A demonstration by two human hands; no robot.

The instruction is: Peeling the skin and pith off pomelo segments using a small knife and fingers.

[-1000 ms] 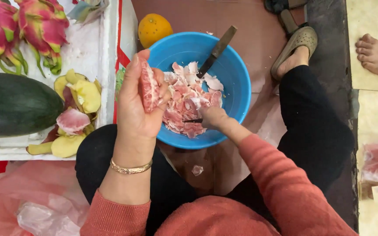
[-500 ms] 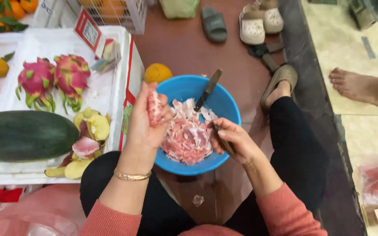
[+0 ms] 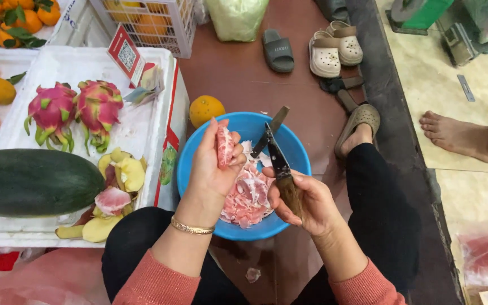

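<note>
The left hand [image 3: 211,164] is closed around a pink piece of fruit [image 3: 224,147], pinched upright between thumb and fingers so that it stands out above the palm. The right hand [image 3: 303,203] is clamped on the wooden handle of a knife [image 3: 280,166]; the blade runs up and away from the fist, its tip close beside the piece of fruit but apart from it. Both hands hover over a blue bowl [image 3: 292,149], which sits just under them and holds a heap of pink peeled pieces [image 3: 247,197] directly below the left wrist and between the two hands. A second knife handle [image 3: 272,127] leans on the bowl's far rim, beyond the blade. An orange [image 3: 206,109] lies beyond the left fingers, and peels [image 3: 117,181] lie to the left of that hand on a white tray [image 3: 136,135].
</note>
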